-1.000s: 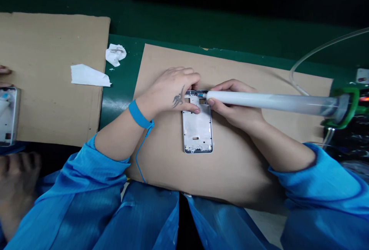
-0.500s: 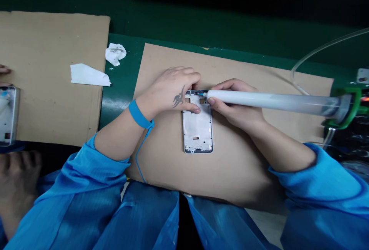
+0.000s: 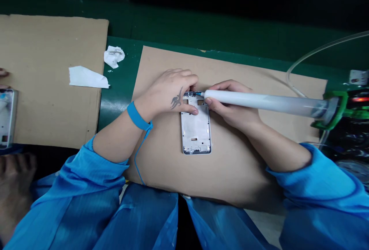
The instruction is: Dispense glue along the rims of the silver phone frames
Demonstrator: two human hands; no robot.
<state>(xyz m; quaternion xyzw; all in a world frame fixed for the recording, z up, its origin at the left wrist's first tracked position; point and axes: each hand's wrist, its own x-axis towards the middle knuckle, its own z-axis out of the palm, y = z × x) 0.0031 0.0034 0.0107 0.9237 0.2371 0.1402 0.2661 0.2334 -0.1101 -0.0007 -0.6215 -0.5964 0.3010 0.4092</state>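
Head view: left hand [image 3: 168, 92], blue wrist strap [image 3: 138, 116] on its wrist, pins the metal phone mid-frame [image 3: 196, 130], fingers [image 3: 184, 75] curled over the frame's top end and thumb [image 3: 193, 109] pressed on its edge, the frame lying lengthwise near the middle of a cardboard sheet [image 3: 161, 157] on the green worktop [image 3: 118, 88]. Right hand [image 3: 230, 104] pinches a large white dispensing syringe [image 3: 259, 102] between thumb and fingers, its blue tip at the frame's top edge, a clear tube [image 3: 317, 50] running off toward the right edge. Past the sheet's left edge, crumpled tissue [image 3: 113, 56] sits on the worktop, with flat white tissue [image 3: 85, 77] on a second cardboard sheet [image 3: 49, 69] and another phone frame [image 3: 6, 119] at that sheet's lower left corner.
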